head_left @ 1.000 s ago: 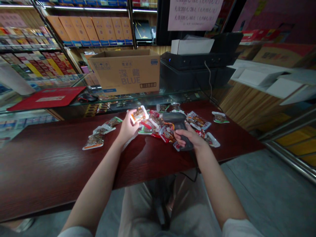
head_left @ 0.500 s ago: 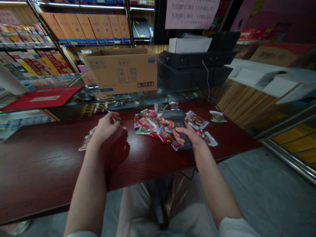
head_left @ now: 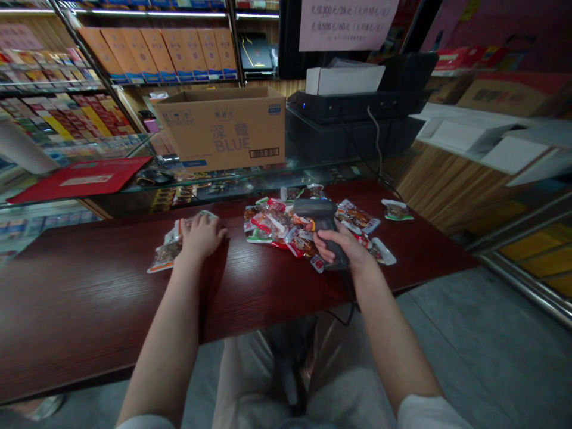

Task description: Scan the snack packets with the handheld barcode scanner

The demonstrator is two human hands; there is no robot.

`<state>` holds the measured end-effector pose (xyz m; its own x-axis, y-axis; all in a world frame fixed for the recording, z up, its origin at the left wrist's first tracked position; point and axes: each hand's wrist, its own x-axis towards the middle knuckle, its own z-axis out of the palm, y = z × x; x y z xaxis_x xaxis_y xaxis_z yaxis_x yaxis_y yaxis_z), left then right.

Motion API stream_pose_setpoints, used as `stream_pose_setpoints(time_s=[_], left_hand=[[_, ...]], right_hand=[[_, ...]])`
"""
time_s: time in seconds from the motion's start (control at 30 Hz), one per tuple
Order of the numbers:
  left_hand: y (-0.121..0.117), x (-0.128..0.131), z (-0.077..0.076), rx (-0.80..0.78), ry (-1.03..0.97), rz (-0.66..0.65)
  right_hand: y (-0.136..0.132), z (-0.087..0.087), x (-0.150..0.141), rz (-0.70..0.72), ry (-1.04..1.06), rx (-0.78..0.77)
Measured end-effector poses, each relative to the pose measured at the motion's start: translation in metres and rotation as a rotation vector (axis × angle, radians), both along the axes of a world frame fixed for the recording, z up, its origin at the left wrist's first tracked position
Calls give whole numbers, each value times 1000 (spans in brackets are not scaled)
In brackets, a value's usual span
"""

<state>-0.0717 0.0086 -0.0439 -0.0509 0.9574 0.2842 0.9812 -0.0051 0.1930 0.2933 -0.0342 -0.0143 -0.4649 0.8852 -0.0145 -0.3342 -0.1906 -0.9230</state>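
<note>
Presently, small clear plastic packets [head_left: 164, 256] at eleven o'clock are partly covered by the left hand [head_left: 201, 235], its grip untellable; near twelve, a dark-grey pistol-shaped scanner [head_left: 315, 208] is clasped by the right hand [head_left: 344, 244]. Glossy red-and-clear pouches [head_left: 272, 225] could be scattered by its low swing.

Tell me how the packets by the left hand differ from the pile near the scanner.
The left packets are few; the pile has many more. The left packets lie in a short line; the pile is heaped up. The left hand hides some of the left packets, while the scanner hides part of the pile. Both groups lie on the table.
</note>
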Motion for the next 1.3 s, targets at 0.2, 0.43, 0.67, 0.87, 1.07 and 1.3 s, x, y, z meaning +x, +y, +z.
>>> stream_pose_setpoints(time_s=[0.2,0.43,0.67,0.87,1.07,1.3], left_hand=[[5,-16,-17,69,-91,209],[4,23,-6,117,-85,-17],[5,61,-12,-112,-76,-273],[6,54,-5,-85,46,-217],[2,43,2,-39,57,-223],[8,32,14,186,-696,-19]], right_hand=[[-2,-1,0,-14,1,12],[-1,0,0,-9,13,23],[-1,-1,0,-13,8,18],[-2,1,0,-11,0,26],[-1,0,0,-20,2,17],[-2,0,-1,-23,-1,16]])
